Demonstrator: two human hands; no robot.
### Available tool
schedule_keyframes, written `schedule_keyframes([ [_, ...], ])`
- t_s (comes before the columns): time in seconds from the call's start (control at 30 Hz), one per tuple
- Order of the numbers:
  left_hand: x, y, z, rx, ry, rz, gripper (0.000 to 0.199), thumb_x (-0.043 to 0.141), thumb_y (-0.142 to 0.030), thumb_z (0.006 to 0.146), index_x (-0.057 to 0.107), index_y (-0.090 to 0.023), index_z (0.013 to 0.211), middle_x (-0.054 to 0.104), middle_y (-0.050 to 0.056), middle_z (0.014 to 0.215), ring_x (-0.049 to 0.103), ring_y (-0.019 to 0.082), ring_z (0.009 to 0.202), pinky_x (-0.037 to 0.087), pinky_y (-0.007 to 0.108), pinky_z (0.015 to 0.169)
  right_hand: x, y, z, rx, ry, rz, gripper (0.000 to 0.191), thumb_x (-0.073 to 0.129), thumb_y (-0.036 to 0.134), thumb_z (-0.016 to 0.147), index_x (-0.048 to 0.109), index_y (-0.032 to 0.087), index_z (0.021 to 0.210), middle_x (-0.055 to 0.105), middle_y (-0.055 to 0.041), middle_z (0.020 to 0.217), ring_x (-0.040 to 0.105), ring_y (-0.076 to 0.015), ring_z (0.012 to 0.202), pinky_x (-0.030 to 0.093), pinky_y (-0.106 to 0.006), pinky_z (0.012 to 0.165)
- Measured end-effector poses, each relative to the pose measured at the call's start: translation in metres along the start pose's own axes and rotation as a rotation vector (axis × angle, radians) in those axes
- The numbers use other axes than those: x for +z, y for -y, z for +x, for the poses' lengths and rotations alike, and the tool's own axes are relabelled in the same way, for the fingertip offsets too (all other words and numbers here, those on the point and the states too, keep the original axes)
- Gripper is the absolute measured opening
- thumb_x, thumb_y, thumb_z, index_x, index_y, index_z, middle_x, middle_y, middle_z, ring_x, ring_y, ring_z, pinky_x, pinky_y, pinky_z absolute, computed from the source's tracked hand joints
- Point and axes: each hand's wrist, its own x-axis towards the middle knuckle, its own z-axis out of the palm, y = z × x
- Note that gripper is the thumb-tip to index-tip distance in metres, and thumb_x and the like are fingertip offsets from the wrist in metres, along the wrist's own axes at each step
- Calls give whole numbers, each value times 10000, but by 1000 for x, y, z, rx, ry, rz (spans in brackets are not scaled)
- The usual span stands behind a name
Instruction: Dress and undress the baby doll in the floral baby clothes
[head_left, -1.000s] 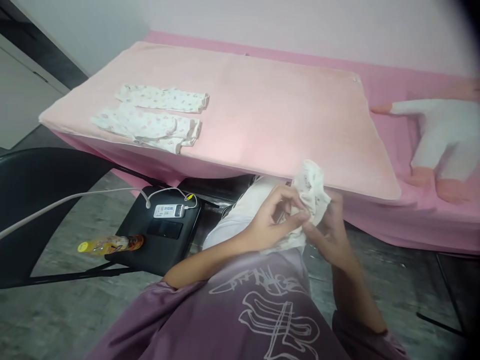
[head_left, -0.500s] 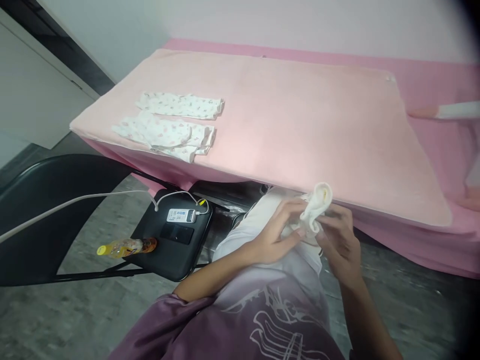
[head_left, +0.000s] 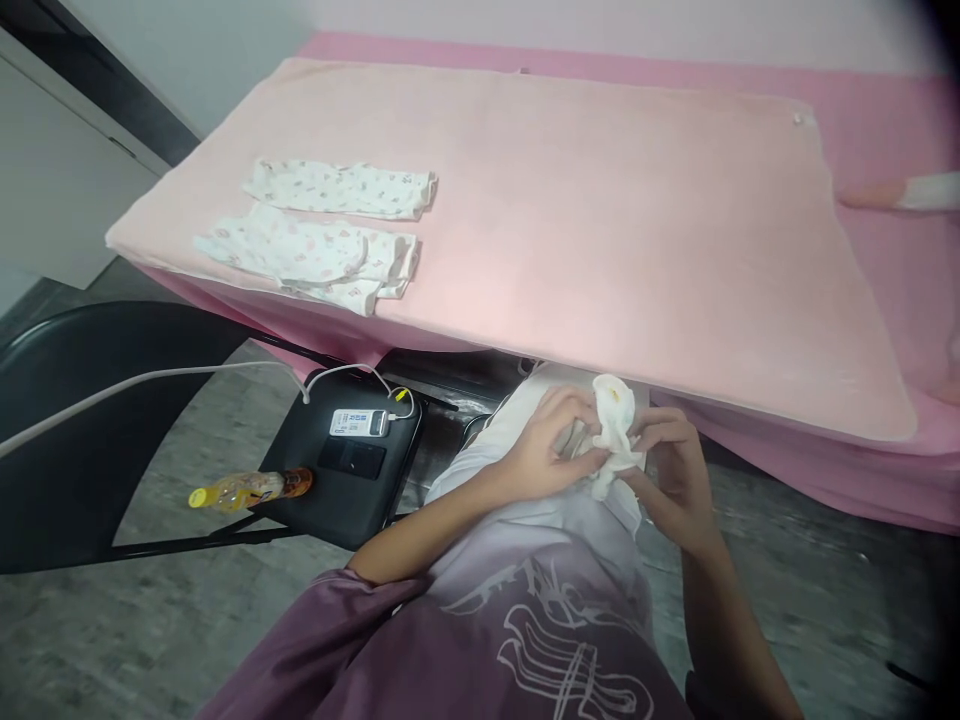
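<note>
A small white sock (head_left: 615,425) with a little yellow mark is bunched up between my two hands, above my lap and just off the near edge of the table. My left hand (head_left: 551,440) pinches it from the left, thumb and fingers closed on the fabric. From the other side, the fingers of my right hand (head_left: 675,470) grip its lower right edge with the thumb. Two folded white printed baby garments lie at the left of the pink table cover: one farther back (head_left: 341,190) and one nearer (head_left: 307,255).
The pale pink cover (head_left: 600,220) lies over a darker pink cloth. At the right edge, a pinkish limb (head_left: 874,195) shows in a white sleeve. A black folding chair (head_left: 345,510) at left holds a phone (head_left: 352,460), a white cabled device (head_left: 360,423) and a yellow-capped bottle (head_left: 251,490).
Both hands have shifted slightly left with the sock, whose upper end now stands more upright and whose lower part hangs looser. The view has tilted a little downward.
</note>
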Motion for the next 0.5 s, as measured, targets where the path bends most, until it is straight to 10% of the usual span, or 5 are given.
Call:
schedule_keyframes([
  [0.2, -4, -14, -5, -54, 142, -1, 159, 662, -351, 1056, 568, -228, 1091, 696, 60, 1072, 654, 201, 935, 543, 357, 884, -9, 14, -3, -68, 124, -257, 138, 746, 209, 1017, 621, 265, 1000, 635, -24, 924, 575, -236, 885, 462, -386, 790],
  [0.33, -20, -23, -5, -29, 199, 103, 211, 688, -419, 1068, 639, -218, 1113, 715, 53, 1020, 660, 192, 896, 534, 328, 851, -25, 25, -14, -188, -9, -303, 131, 711, 270, 1031, 668, 264, 907, 723, -55, 1007, 652, -297, 1033, 510, -484, 961],
  [0.5, -68, -39, 7, -116, 224, 321, 241, 721, -449, 1057, 728, -211, 1091, 772, 60, 1030, 713, 200, 913, 552, 319, 847, -71, 28, -38, 52, -159, -393, 360, 728, 444, 1031, 601, 247, 758, 562, 5, 689, 525, -195, 598, 437, -349, 578],
])
